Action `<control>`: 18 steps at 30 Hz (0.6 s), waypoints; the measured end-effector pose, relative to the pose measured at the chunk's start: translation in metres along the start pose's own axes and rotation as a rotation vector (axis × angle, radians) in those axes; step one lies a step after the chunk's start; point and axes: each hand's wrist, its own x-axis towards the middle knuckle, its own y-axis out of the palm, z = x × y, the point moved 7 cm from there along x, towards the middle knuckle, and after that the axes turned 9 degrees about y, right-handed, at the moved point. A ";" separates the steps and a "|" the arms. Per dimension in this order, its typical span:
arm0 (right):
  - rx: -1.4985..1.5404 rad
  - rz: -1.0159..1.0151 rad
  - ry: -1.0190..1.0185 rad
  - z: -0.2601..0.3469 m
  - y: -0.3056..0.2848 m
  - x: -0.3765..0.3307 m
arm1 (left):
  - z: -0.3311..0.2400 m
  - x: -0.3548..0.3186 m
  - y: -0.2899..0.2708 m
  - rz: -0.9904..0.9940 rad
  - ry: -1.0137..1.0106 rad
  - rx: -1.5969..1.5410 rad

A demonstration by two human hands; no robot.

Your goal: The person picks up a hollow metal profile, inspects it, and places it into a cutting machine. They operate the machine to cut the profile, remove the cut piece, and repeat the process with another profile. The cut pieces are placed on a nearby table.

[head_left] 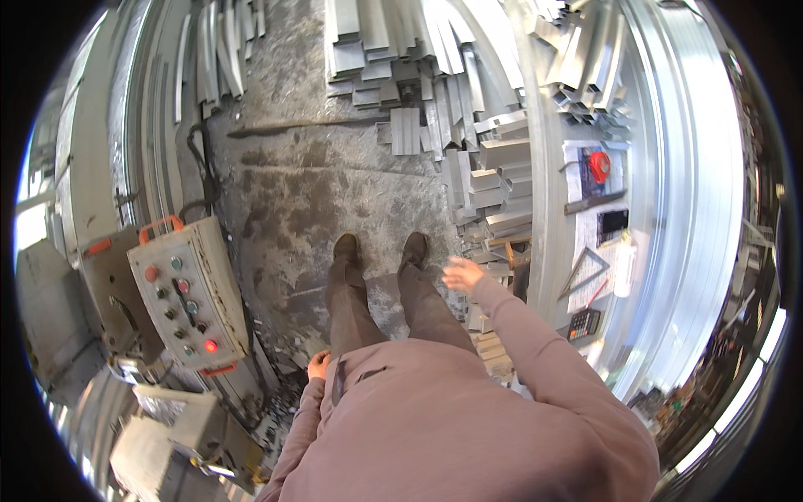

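While the person stands on the stained concrete floor (309, 184), seen from straight above, the right hand (462, 274) is stretched forward and out to the side on a nearly straight arm in a mauve sleeve. Palm down, fingers spread loose, gripping nothing. It hangs in the air just over the near edge of a pile of short grey metal profiles (493, 197) that runs along the foot of the workbench (548, 251); no contact that can be made out.

Left hand (319, 365) low, tucked against the left hip, arm bent at the elbow. Fingers curled in; whether anything sits inside them cannot be told from this angle. Nearest thing on that side is a tilted grey control box (188, 289) with orange handles, a column of small round buttons, red and green among them, and one lit red lamp near its lower end.

On the workbench, well apart from both hands: a red tape-like roll (599, 166) lying on a white sheet, a dark flat rectangular item (612, 224), a metal triangle square (588, 269), a red pencil (596, 294), a dark calculator (583, 323) with an orange strip. More profile offcuts (393, 58) heaped at the far end of the floor.
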 end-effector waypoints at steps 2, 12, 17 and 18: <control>0.064 -0.088 -0.025 -0.049 -0.052 -0.042 | -0.024 0.047 -0.033 -0.017 0.068 0.146; 0.962 -0.611 -0.229 -0.397 -0.076 -0.185 | -0.210 0.224 -0.169 0.153 0.376 0.488; 0.810 -0.515 -0.087 -0.525 0.103 -0.096 | -0.287 0.221 -0.176 0.235 0.457 0.549; 0.753 -0.499 -0.116 -0.536 0.132 -0.081 | -0.293 0.218 -0.172 0.248 0.398 0.584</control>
